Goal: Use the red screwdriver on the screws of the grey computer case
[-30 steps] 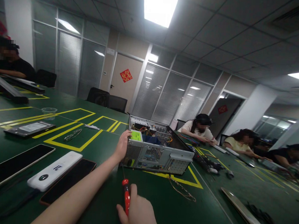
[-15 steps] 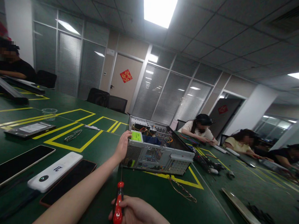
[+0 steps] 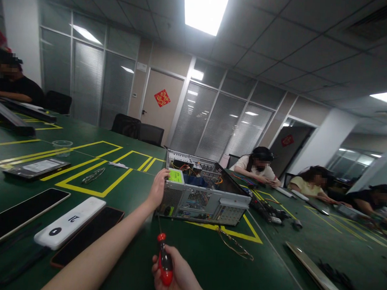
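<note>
An opened computer case lies on the green table with its back panel facing me. Inside are a power supply with a bright green label and bundles of coloured wires. My left hand grips the case's near left corner beside the power supply, its fingertips partly hidden. Below the case, my right hand is closed around the red and black handle of a screwdriver. The thin shaft points up toward the case's lower left corner; I cannot tell whether its tip touches anything.
Left of my arm lie a white power bank, two phones, and a hard drive. A clear cup stands behind them. Glasses lie right of the case, with cables and a gold device farther right. Several people sit around the table.
My right hand has shifted slightly right, and the screwdriver's handle now tilts down to the right. My left hand stays on the case.
</note>
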`<state>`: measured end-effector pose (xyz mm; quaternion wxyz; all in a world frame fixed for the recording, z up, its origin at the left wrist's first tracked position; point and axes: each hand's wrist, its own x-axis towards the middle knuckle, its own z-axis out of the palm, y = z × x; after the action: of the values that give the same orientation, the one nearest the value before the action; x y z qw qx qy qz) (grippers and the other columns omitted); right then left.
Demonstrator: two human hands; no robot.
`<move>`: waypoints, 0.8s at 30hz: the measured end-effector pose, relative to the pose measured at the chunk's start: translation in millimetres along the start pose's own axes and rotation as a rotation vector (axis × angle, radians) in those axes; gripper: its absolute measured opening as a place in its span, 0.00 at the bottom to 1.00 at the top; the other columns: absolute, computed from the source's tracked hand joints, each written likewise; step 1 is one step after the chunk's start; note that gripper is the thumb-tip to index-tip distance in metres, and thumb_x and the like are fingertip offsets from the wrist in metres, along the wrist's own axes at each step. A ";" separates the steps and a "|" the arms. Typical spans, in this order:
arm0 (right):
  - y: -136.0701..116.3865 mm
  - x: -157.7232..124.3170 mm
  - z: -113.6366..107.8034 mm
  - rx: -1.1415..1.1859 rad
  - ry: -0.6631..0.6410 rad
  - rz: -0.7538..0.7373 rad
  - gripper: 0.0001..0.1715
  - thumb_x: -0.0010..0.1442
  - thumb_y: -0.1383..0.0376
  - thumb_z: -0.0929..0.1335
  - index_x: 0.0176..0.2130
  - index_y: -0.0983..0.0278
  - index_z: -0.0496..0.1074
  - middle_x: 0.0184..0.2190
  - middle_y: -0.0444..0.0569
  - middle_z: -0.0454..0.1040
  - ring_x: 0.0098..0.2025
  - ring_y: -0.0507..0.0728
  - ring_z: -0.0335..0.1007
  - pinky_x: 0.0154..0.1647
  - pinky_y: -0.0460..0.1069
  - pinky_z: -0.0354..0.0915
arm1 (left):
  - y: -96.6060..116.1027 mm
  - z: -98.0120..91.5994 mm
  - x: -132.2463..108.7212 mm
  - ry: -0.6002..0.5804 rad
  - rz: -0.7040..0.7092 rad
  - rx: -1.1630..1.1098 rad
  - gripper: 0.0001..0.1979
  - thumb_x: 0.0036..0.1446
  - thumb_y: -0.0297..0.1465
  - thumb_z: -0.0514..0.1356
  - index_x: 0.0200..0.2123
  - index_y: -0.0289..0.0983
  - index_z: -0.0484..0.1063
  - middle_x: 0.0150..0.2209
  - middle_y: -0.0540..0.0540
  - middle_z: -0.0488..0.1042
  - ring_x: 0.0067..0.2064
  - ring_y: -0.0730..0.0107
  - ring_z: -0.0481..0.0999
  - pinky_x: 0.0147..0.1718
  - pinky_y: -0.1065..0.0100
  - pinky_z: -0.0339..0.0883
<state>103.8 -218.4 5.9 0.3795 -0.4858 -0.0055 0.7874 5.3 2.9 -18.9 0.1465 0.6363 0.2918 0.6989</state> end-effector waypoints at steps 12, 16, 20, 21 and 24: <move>-0.3 11.8 -9.8 -0.132 -0.112 0.022 0.32 0.74 0.54 0.56 0.27 0.69 0.70 0.16 0.41 0.61 0.14 0.43 0.53 0.14 0.35 0.47 | 2.3 -2.7 0.1 -0.024 -0.013 -0.007 0.26 0.71 0.47 0.39 0.43 0.41 0.72 0.54 0.41 0.76 0.63 0.60 0.69 0.65 0.53 0.60; 0.0 14.5 -12.0 -0.069 -0.114 -0.008 0.26 0.72 0.58 0.60 0.26 0.68 0.69 0.17 0.42 0.62 0.16 0.43 0.56 0.17 0.34 0.52 | 2.7 -2.2 0.2 -0.020 -0.026 0.005 0.25 0.71 0.45 0.39 0.43 0.41 0.72 0.54 0.41 0.76 0.63 0.60 0.69 0.65 0.53 0.61; 1.2 16.3 -11.9 -0.035 -0.056 -0.032 0.27 0.72 0.55 0.59 0.28 0.67 0.69 0.19 0.43 0.66 0.18 0.47 0.64 0.17 0.38 0.56 | 2.8 -2.4 0.2 -0.018 -0.012 0.001 0.26 0.71 0.47 0.39 0.43 0.41 0.72 0.53 0.41 0.76 0.63 0.60 0.70 0.65 0.53 0.61; 1.7 16.1 -11.2 -0.047 -0.048 -0.030 0.28 0.73 0.54 0.57 0.29 0.67 0.70 0.20 0.43 0.67 0.17 0.47 0.64 0.17 0.39 0.56 | 2.6 -2.5 0.3 -0.020 -0.007 -0.002 0.27 0.71 0.47 0.39 0.43 0.41 0.72 0.53 0.41 0.76 0.63 0.60 0.70 0.65 0.52 0.61; 2.4 13.4 -8.2 -0.093 -0.050 0.006 0.31 0.74 0.53 0.53 0.32 0.68 0.71 0.20 0.43 0.68 0.16 0.48 0.64 0.15 0.40 0.54 | 2.2 -3.0 0.4 -0.022 -0.005 0.002 0.27 0.71 0.48 0.38 0.43 0.40 0.72 0.53 0.40 0.76 0.63 0.60 0.70 0.66 0.52 0.61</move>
<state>105.5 -215.0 -9.6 0.3539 -0.4831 -0.0501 0.7993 2.6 0.7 -17.3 0.1510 0.6435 0.2922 0.6911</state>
